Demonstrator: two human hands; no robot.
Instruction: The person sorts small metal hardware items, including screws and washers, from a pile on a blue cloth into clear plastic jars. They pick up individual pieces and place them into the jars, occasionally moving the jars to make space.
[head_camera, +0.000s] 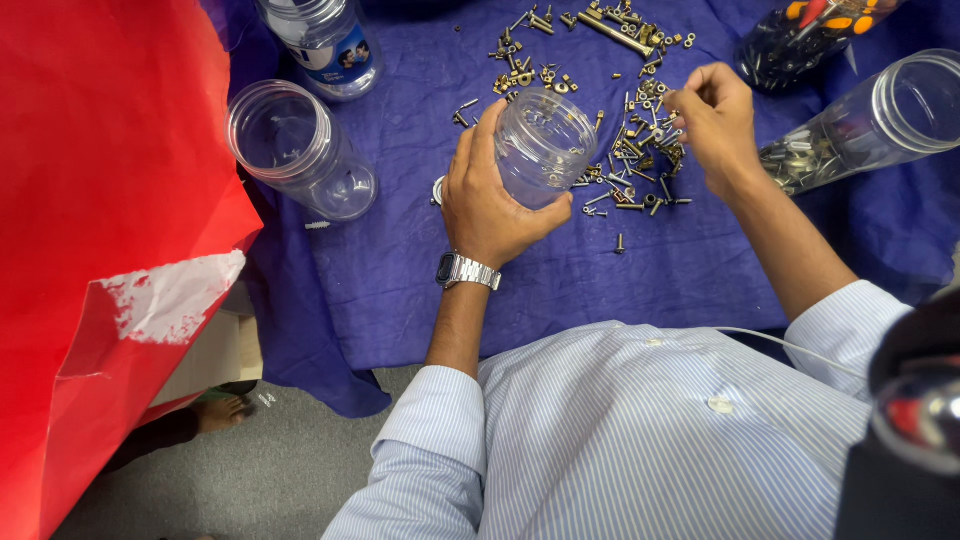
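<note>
Left hand: the left hand (487, 200) curls around a clear plastic jar (543, 146), fingers wrapped on its near wall and thumb up its left side, tilting the open mouth away from the person; a metal watch (466, 270) sits on the wrist.
Right hand: the right hand (713, 122) hovers over the screws (640, 150), fingertips drawn together in a pinch; what they pinch is too small to tell.
Jar: smooth, round, see-through, ribbed at the neck, held above the cloth just left of the hardware heap.
Screws: a loose scatter of small brass and steel screws, bolts and nuts, spread from the far edge of the cloth down to between the two hands.
Cloth: a crumpled blue cloth (400, 270) covers the work surface.
Other jars: an empty clear jar (300, 150) lies on its side to the left; another (870, 120) on the right, also on its side, holds some hardware.
Bottle: a clear bottle (325, 40) with a blue label lies at the far left.
Red sheet: a glossy red sheet (100, 200), torn white in one patch, fills the left edge.
Sleeves: striped pale-blue shirt (640, 440), cuffs rolled back.
</note>
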